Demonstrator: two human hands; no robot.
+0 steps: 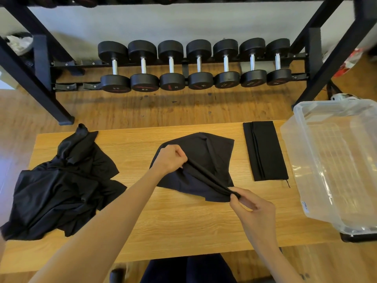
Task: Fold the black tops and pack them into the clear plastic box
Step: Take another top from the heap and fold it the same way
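- At the middle of the wooden table (183, 225), a black top (206, 158) lies partly flat, with one edge lifted off the surface into a taut ridge that runs between the two hands.
- The left hand (170, 159) sits over the top's left part, knuckles up, fingers curled and pinching the far end of that raised edge; its bare forearm reaches in diagonally from the lower left.
- The right hand (252, 209) is nearer the camera, at the top's near right corner, thumb and fingers pinching the other end of the edge; the other fingers are loosely bent, and the forearm comes up from the lower right.
- The stretched edge slopes from the left hand down and right to the right hand.
- To the right of this top, apart from it, a folded black top (265, 152) lies as a long narrow rectangle on the table.
- On the table's left end, a heap of unfolded black tops (61, 186) lies crumpled, spilling over the near left edge.
- The clear plastic box (334, 164) stands at the table's right end, just beside the folded top and overhanging the table's edge; no garment shows inside it.
- Beyond the table, a row of dumbbells (195, 66) rests on a black rack (47, 78) on the wooden floor.
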